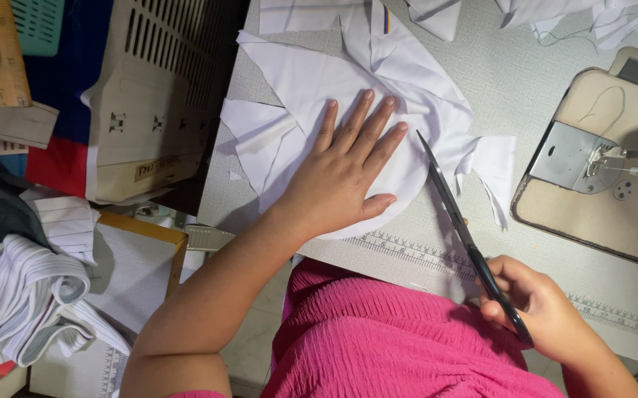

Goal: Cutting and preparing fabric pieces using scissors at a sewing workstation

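My left hand (pixel 344 166) lies flat with fingers spread on a pile of white fabric pieces (pixel 311 81) on a grey table (pixel 510 74). Under the palm a piece has a rounded lower edge. My right hand (pixel 544 309) grips the black handles of a pair of scissors (pixel 455 221). The long blades point up and left, their tip at the right edge of the white fabric just beside my left fingertips. A ruler strip (pixel 415 250) runs along the table's near edge.
A sewing machine bed (pixel 591 162) stands at the right. More white scraps (pixel 599 15) lie at the far edge. Left of the table are a beige slatted crate (pixel 149 96), a wooden ruler (pixel 2 51), and striped white cloth (pixel 31 295).
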